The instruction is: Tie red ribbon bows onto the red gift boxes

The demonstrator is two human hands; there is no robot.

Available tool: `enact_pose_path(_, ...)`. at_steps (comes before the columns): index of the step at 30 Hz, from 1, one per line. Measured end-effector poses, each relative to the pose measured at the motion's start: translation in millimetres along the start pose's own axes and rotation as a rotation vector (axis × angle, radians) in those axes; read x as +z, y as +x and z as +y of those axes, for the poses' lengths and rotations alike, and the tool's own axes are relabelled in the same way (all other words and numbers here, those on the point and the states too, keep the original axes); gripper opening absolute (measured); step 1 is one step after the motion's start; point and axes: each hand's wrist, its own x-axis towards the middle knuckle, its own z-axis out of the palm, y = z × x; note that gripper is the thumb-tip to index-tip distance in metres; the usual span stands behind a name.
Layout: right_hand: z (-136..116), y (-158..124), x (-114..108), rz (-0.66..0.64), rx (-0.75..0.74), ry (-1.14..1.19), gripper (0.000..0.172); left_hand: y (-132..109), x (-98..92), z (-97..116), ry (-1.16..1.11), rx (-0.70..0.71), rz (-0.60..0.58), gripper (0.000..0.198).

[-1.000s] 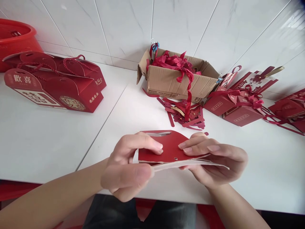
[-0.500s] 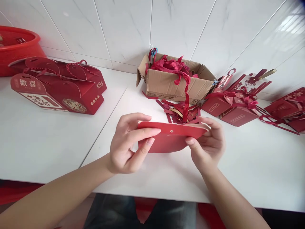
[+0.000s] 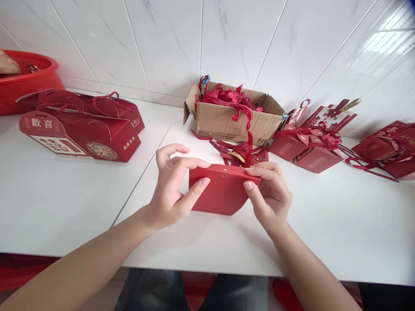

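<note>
A plain red paper gift box [image 3: 218,194] stands at the middle of the white table's front part, its top edge folded over, with small holes near the fold. My left hand [image 3: 175,190] pinches its upper left part, index finger along the top edge and thumb on the near face. At the upper right corner, my right hand [image 3: 270,194] grips the folded edge between thumb and fingers. Just behind the box lies a pile of red strips [image 3: 231,153], one gold among them. A red ribbon [image 3: 249,138] hangs down to it from a cardboard carton [image 3: 233,121].
Large red boxes with rope handles [image 3: 106,134] stand at left, before a red basin [image 3: 39,82] where another person's hand [image 3: 8,64] shows. Small red boxes with ribbon bows [image 3: 316,157] and more boxes [image 3: 389,147] sit at right. A tiled wall [image 3: 162,43] closes the back.
The box's top edge has been folded over, and its front face now stands more upright. My right hand has moved left along with the right corner. Another person's hand has appeared in the basin.
</note>
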Motion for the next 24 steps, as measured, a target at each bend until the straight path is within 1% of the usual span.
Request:
enact_pose_path(2, 0.5, 0.3, 0.3, 0.011, -0.027, -0.007, 0.018, 2.3, -1.6, 0.4, -0.031, 0.012, -0.022, 0.016)
enact_pose_path(4, 1.0, -0.7, 0.8, -0.008, -0.033, 0.042, 0.021, 2.4, -1.6, 1.1, -0.125, -0.003, -0.045, 0.017)
enact_pose_path(6, 1.8, -2.5, 1.1, -0.031, -0.001, 0.098, 0.024, 0.6, -0.1, 1.7, -0.225, -0.047, -0.052, 0.02)
enact_pose_path(8, 2.6, -4.1, 1.4, -0.036, 0.047, 0.112, 0.023, -1.5, 1.6, 2.1, -0.272, -0.102, -0.054, 0.021)
enact_pose_path(11, 2.4, -5.1, 1.7, -0.036, 0.093, 0.089, 0.02, -3.1, 3.3, 2.7, -0.264, -0.137, -0.044, 0.022)
enact_pose_path(15, 0.0, -3.7, 1.4, -0.048, 0.11, 0.066, 0.018, -1.8, 3.9, 2.8, -0.246, -0.13, -0.02, 0.023)
enact_pose_path(19, -1.9, -1.6, 0.9, -0.088, 0.2, 0.119, 0.008, 0.1, 3.9, 1.5, -0.213, -0.13, -0.026, 0.019)
enact_pose_path(24, -3.1, 0.0, 4.8, -0.072, 0.287, 0.193, 0.009, 1.8, 3.9, 0.7, -0.242, -0.175, -0.039, 0.014)
